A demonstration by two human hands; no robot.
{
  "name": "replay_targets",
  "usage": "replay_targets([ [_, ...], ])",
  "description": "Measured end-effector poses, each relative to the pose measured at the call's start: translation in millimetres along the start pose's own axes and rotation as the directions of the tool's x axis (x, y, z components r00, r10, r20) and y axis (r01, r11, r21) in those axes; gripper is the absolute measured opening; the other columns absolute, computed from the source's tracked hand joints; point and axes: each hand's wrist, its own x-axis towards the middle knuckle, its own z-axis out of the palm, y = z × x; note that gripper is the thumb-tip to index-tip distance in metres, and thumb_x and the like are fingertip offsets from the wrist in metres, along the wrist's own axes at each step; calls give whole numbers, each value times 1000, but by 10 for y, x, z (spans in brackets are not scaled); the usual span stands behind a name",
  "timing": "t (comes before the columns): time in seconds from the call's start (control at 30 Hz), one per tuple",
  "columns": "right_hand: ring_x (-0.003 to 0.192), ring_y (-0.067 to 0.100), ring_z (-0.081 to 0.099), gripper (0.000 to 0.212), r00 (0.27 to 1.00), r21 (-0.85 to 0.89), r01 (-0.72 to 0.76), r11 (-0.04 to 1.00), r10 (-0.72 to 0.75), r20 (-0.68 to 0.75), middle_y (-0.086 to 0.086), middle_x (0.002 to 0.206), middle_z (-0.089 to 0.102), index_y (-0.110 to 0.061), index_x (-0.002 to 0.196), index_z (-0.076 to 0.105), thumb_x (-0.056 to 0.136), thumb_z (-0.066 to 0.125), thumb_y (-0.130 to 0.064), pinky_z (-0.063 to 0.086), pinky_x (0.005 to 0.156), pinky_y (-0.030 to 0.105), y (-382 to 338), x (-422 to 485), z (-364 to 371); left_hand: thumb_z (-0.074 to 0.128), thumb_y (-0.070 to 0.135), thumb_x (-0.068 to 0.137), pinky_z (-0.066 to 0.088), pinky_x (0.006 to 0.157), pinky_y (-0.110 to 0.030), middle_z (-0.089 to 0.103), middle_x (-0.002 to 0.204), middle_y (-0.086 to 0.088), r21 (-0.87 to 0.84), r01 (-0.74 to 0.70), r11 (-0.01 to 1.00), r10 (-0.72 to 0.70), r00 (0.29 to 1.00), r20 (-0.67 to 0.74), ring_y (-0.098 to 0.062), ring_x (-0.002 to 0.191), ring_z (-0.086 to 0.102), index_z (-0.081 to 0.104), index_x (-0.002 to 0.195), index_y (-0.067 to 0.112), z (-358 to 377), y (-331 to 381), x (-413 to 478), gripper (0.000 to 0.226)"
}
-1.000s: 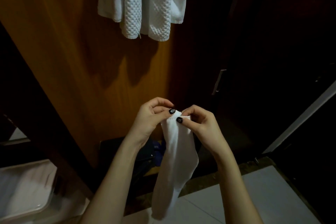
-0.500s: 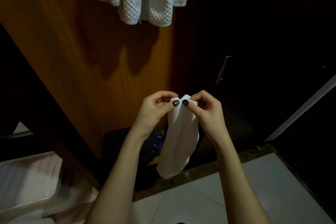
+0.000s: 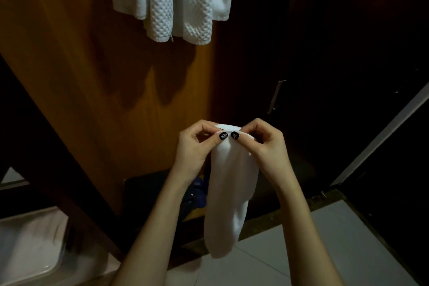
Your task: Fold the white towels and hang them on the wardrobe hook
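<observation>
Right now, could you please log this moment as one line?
left hand: pinching white towel top | right hand: pinching same edge | hung towels: above

**Around the wardrobe corner**

A broad wooden panel (image 3: 69, 76) with a warm orange-brown grain fills the left half of the view, running down to the floor. To its right stands a dark door (image 3: 325, 53), almost black in this dim light, with a slim upright metal handle (image 3: 276, 97). Farther right, a pale strip (image 3: 383, 132) slants up along another dark surface. At the foot of the panel sits a dark bag (image 3: 148, 193), with something blue (image 3: 199, 193) just beside it; what it is I cannot tell. A mottled stone threshold (image 3: 267, 223) borders pale floor tiles (image 3: 348, 251). In the lower left corner rests a white plastic tub (image 3: 53, 264).
</observation>
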Motion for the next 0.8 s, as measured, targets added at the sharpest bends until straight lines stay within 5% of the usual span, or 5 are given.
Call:
replay_targets([
  [0.2,72,3,59,15,1000,-48,-22,999,22,10,-7,76,62,-18,78,61,86,72,-25,47,63,15,-106,-12,-144,69,-6,79,46,71,-12,65,85,8,56,-168,984,165,985,55,5,80,61,63,74,22,9,153,157,29],
  [0.37,79,4,62,12,1000,-102,-11,995,10,-11,-11,82,63,-26,82,63,87,71,-18,49,68,16,-217,-91,-337,69,-1,80,45,71,-9,67,79,19,76,-299,951,303,952,-49,6,78,61,62,75,26,-107,338,333,29],
  [0.57,79,8,61,14,995,-188,48,981,-63,-76,-9,82,63,-27,81,63,90,68,-17,48,68,18,-277,-124,-562,73,13,78,45,64,-11,67,72,17,-12,-349,937,341,922,-183,5,69,59,65,69,35,-228,563,558,25],
  [0.8,75,14,62,16,973,-215,14,977,-63,-224,0,77,62,-20,79,56,93,63,-23,51,66,33,-341,89,-538,72,5,79,46,69,-13,68,74,20,151,-309,939,331,931,-152,4,74,61,64,71,30,-314,493,598,27],
])
